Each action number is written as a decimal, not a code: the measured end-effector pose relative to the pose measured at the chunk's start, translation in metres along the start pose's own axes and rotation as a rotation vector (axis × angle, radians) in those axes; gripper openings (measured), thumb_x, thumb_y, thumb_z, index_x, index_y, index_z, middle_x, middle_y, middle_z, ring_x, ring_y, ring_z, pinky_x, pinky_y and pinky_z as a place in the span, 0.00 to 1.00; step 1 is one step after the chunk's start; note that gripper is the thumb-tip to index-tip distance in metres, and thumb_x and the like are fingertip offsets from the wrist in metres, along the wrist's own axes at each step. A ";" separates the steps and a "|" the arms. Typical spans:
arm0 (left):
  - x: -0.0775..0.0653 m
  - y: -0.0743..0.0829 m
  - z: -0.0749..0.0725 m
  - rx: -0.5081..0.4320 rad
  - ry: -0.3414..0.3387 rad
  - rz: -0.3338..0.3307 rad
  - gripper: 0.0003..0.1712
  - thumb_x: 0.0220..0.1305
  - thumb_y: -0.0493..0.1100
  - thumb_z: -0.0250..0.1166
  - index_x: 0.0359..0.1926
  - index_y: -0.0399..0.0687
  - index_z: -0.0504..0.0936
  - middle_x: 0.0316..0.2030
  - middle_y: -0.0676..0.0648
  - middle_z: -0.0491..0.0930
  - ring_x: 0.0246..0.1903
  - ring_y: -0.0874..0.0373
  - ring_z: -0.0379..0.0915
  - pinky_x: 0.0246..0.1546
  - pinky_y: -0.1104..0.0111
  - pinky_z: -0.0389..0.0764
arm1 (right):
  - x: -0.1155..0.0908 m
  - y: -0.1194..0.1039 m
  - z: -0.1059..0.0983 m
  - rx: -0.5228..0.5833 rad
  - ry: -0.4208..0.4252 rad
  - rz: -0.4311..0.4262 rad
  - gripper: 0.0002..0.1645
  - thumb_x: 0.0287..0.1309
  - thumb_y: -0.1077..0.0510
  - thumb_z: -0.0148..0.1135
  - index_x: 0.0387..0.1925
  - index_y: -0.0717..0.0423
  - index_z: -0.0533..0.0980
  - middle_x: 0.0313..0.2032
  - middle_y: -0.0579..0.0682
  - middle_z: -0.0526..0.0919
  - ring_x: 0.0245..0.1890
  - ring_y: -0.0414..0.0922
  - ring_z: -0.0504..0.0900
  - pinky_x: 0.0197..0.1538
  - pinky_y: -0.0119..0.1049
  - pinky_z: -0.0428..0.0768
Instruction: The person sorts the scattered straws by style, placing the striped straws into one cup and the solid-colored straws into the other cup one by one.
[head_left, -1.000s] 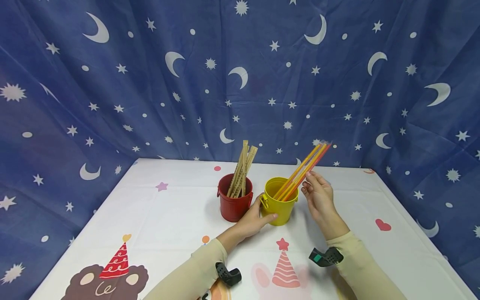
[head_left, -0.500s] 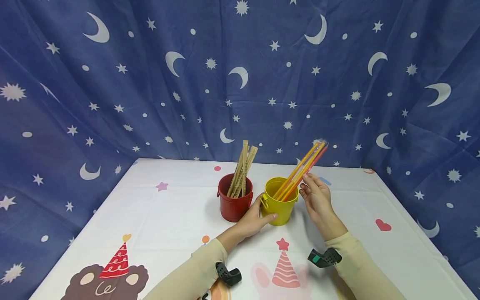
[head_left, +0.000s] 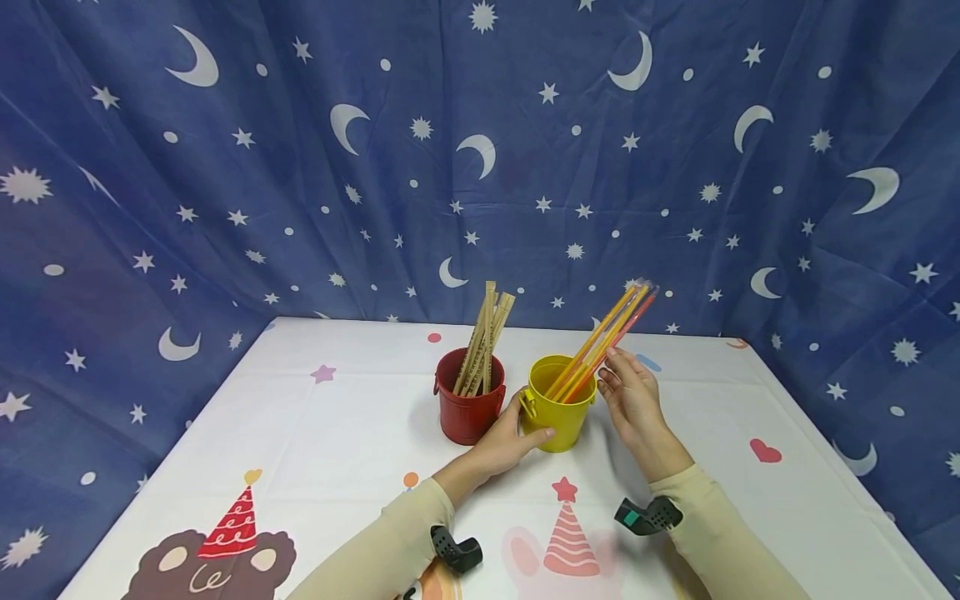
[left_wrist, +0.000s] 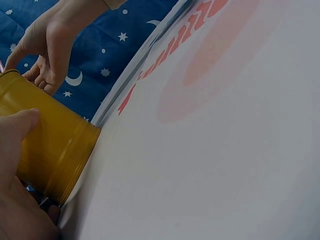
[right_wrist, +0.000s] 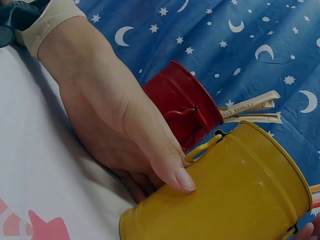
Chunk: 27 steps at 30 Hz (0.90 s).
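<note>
My left hand (head_left: 501, 442) grips the side of a small yellow bucket (head_left: 557, 423), thumb across its front below the rim. Inside, several plastic-wrapped orange and red drinking straws (head_left: 600, 337) lean to the right, their tops fanned out. At the bucket's right rim my right hand (head_left: 637, 404) pinches the red straw with its fingertips, the other fingers curled. In the left wrist view the right hand (left_wrist: 50, 45) hangs over the rim. The right wrist view shows the left hand (right_wrist: 115, 110) round the bucket, with the straws mostly out of frame.
Left of the yellow bucket stands a red bucket (head_left: 467, 417) holding several paper-wrapped sticks (head_left: 483, 342). Both sit on a white printed tablecloth (head_left: 337, 433). A blue curtain (head_left: 300, 167) with moons and stars rises behind the table's back edge.
My right hand has shifted slightly left and the straw tops have swung left with it. The red straw now stands a little apart from the orange ones. The left hand stays still.
</note>
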<state>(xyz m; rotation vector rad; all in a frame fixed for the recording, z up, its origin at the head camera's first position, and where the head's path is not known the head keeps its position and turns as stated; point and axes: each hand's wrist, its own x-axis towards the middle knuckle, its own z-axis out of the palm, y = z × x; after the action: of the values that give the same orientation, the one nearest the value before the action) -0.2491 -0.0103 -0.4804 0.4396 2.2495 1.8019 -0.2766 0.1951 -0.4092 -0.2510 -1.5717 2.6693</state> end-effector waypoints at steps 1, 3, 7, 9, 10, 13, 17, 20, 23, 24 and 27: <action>0.000 0.000 0.000 0.002 0.001 -0.003 0.49 0.68 0.50 0.65 0.80 0.43 0.48 0.80 0.41 0.52 0.81 0.46 0.43 0.80 0.47 0.48 | 0.000 0.000 0.000 0.005 0.000 0.002 0.06 0.71 0.52 0.60 0.35 0.44 0.79 0.33 0.40 0.77 0.34 0.37 0.75 0.40 0.24 0.75; 0.000 -0.001 0.000 0.003 0.003 -0.009 0.50 0.68 0.50 0.66 0.80 0.43 0.47 0.80 0.41 0.51 0.81 0.46 0.43 0.80 0.47 0.48 | 0.002 0.001 0.000 0.008 0.001 0.007 0.06 0.71 0.52 0.60 0.35 0.43 0.78 0.33 0.40 0.77 0.34 0.36 0.75 0.40 0.24 0.75; 0.001 -0.002 -0.001 0.004 0.012 -0.014 0.50 0.68 0.50 0.66 0.80 0.43 0.47 0.80 0.42 0.51 0.81 0.47 0.43 0.80 0.48 0.49 | 0.005 0.002 0.000 0.021 0.010 0.017 0.06 0.71 0.50 0.60 0.36 0.45 0.77 0.31 0.40 0.77 0.33 0.37 0.75 0.40 0.25 0.75; 0.001 -0.002 -0.002 0.006 0.013 -0.005 0.50 0.68 0.50 0.66 0.80 0.42 0.47 0.80 0.41 0.51 0.81 0.46 0.44 0.80 0.48 0.49 | 0.007 0.002 0.001 0.022 0.014 0.020 0.07 0.71 0.50 0.60 0.36 0.45 0.77 0.31 0.40 0.76 0.33 0.37 0.74 0.40 0.25 0.75; 0.001 -0.002 -0.002 0.005 0.015 0.000 0.50 0.68 0.49 0.66 0.80 0.42 0.48 0.80 0.41 0.52 0.80 0.46 0.44 0.80 0.48 0.49 | 0.007 0.002 0.001 0.028 0.018 0.022 0.06 0.71 0.50 0.60 0.36 0.45 0.77 0.31 0.40 0.76 0.34 0.37 0.74 0.40 0.26 0.74; 0.001 -0.002 -0.002 -0.004 0.017 0.001 0.50 0.68 0.49 0.66 0.80 0.42 0.48 0.79 0.41 0.52 0.81 0.46 0.44 0.80 0.48 0.49 | 0.009 0.002 0.001 0.032 0.009 0.029 0.06 0.71 0.50 0.60 0.37 0.45 0.77 0.31 0.40 0.76 0.34 0.38 0.73 0.40 0.26 0.74; 0.001 -0.003 -0.001 -0.005 0.026 0.002 0.49 0.67 0.49 0.66 0.80 0.43 0.49 0.79 0.42 0.53 0.80 0.48 0.45 0.81 0.50 0.49 | 0.010 0.001 0.000 0.039 -0.016 0.046 0.06 0.72 0.51 0.59 0.36 0.44 0.77 0.31 0.40 0.76 0.36 0.38 0.73 0.41 0.26 0.73; 0.002 -0.004 0.001 0.014 0.034 0.027 0.49 0.68 0.48 0.66 0.79 0.42 0.49 0.79 0.42 0.55 0.80 0.48 0.47 0.80 0.50 0.50 | 0.011 0.001 -0.001 0.041 -0.033 0.057 0.08 0.72 0.51 0.58 0.35 0.44 0.77 0.31 0.40 0.76 0.37 0.39 0.72 0.43 0.27 0.72; 0.002 -0.005 0.003 0.045 0.042 0.054 0.47 0.68 0.48 0.65 0.79 0.42 0.50 0.78 0.42 0.57 0.79 0.48 0.50 0.80 0.50 0.53 | 0.010 0.000 -0.004 0.040 -0.047 0.068 0.07 0.72 0.50 0.58 0.36 0.44 0.77 0.32 0.40 0.76 0.38 0.39 0.72 0.44 0.27 0.72; 0.002 -0.005 0.003 0.054 0.045 0.052 0.47 0.68 0.48 0.65 0.79 0.43 0.51 0.78 0.42 0.57 0.79 0.49 0.50 0.80 0.50 0.53 | 0.009 -0.001 -0.005 0.039 -0.048 0.071 0.06 0.72 0.50 0.58 0.37 0.44 0.77 0.32 0.40 0.76 0.38 0.39 0.72 0.44 0.27 0.72; 0.000 -0.004 0.004 0.093 0.052 0.060 0.47 0.69 0.49 0.65 0.79 0.43 0.50 0.78 0.42 0.56 0.79 0.49 0.51 0.80 0.51 0.54 | 0.007 -0.003 -0.009 0.035 -0.053 0.085 0.04 0.72 0.50 0.58 0.40 0.44 0.75 0.32 0.39 0.75 0.37 0.38 0.72 0.43 0.26 0.73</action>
<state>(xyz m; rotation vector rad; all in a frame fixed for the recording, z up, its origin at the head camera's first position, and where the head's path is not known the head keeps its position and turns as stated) -0.2481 -0.0078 -0.4851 0.4875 2.3878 1.7613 -0.2819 0.2050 -0.4116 -0.2529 -1.5616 2.7873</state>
